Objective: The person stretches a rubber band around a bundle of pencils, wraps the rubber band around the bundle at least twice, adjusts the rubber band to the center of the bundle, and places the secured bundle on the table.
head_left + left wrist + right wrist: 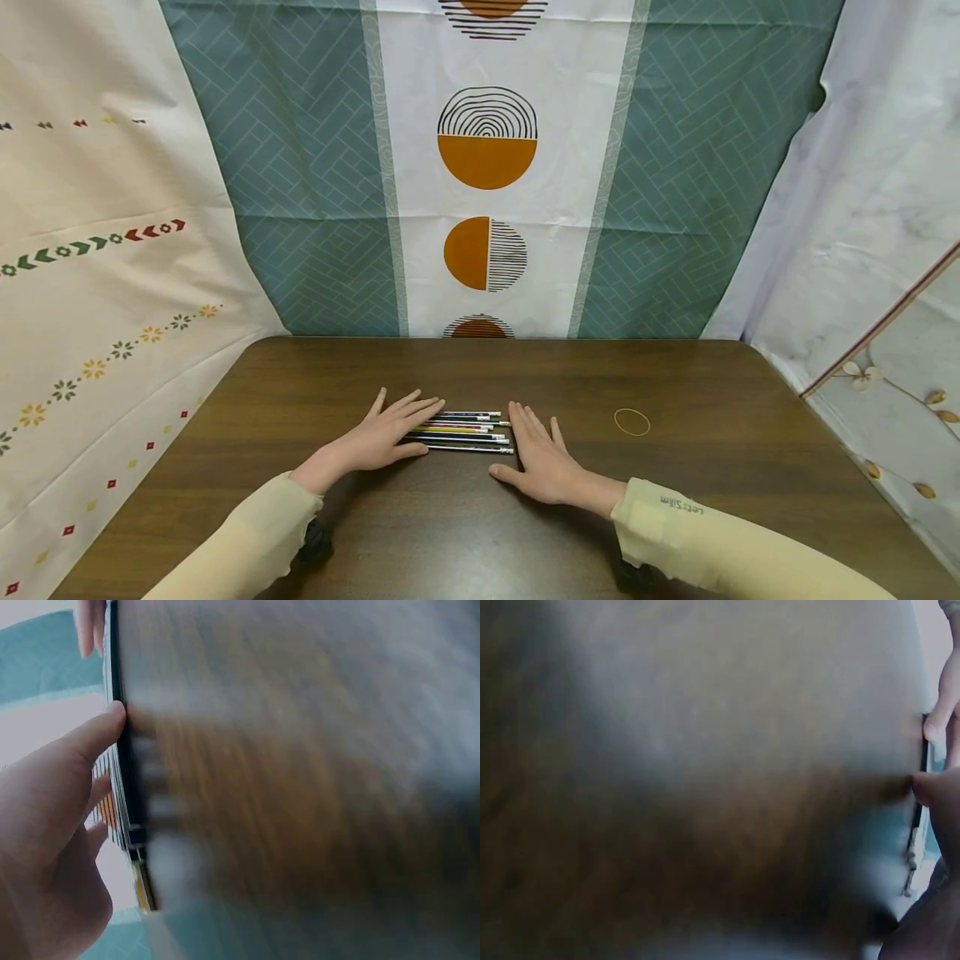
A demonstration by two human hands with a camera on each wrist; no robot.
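Several pencils (pixel 465 438) lie side by side on the brown table, dark ones with a yellow and a red one among them. Their eraser ends point right and do not line up evenly. My left hand (pixel 384 433) rests over their left part, fingers straight and spread, hiding those ends. In the left wrist view its thumb touches the nearest dark pencil (pixel 129 780). Just past the eraser ends is my right hand (pixel 546 460), fingers extended and thumb apart. The right wrist view shows the right hand (pixel 934 847) beside the pencils' edge, partly cut off.
A thin yellow rubber band (pixel 632 410) lies on the table (pixel 480 533) to the right of my right hand. Patterned cloths hang behind the table (pixel 315 167) and on both sides.
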